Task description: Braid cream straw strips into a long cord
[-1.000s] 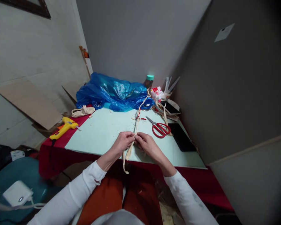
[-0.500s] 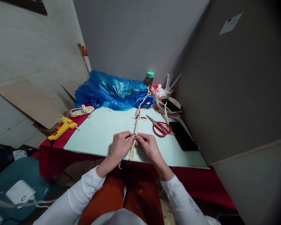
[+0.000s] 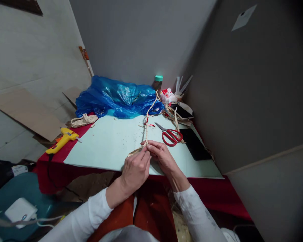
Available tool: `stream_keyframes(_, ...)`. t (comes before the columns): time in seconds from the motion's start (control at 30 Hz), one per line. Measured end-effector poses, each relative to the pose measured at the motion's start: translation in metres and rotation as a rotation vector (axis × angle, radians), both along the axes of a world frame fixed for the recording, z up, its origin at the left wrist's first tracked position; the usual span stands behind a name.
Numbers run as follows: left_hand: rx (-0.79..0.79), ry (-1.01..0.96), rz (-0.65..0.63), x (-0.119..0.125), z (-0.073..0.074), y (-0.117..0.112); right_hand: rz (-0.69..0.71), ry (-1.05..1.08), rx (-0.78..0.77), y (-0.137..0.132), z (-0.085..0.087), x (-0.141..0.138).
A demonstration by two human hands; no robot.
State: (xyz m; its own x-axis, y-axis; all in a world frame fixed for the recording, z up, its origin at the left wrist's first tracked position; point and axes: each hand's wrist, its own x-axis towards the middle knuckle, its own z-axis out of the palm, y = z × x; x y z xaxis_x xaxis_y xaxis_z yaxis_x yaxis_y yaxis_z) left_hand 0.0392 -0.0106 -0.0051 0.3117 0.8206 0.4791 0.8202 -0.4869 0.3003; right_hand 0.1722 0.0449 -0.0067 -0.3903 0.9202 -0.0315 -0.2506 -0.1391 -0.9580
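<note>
The left hand [image 3: 136, 169] and the right hand [image 3: 164, 158] met at the near end of a pale braided cord [image 3: 147, 133], fingertips pinched closed on it and touching each other. From that pinch the cord ran straight away from the person, over a pale green board [image 3: 103, 141], to the right end of a crumpled blue plastic bag [image 3: 116, 97] beyond. A loose strand [image 3: 135, 152] slanted out to the left of the grip, just above the left hand's knuckles; exactly how the fingers divided the strands was hidden. Small red scraps [image 3: 152, 125] lay beside the cord, farther out than the fingertips. Red-handled scissors [image 3: 166, 130] rested near the grip, beyond it and to the right, with a flat black device [image 3: 195, 144] farther right. Well to the left of the hands lay a yellow glue gun [image 3: 62, 140] and, farther off, a small woven slipper [image 3: 84, 121], both on red cloth [image 3: 212, 191].
</note>
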Motion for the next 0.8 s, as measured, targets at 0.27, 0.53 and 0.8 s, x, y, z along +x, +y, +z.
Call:
stream_keyframes(0.27,-0.411,-0.607,0.039,-0.024,0.034,0.032,0.058,0.062,-0.022,-0.003,0.004,0.0)
stream_keyframes(0.53,-1.043,-1.147,-0.264,-0.02,0.02,0.057,0.061,-0.021,0.032,-0.006,0.003,-0.003)
stream_keyframes(0.8,-1.108,-1.178,-0.147,-0.028,0.015,0.053,-0.144,-0.57,0.41,-0.02,0.001,-0.008)
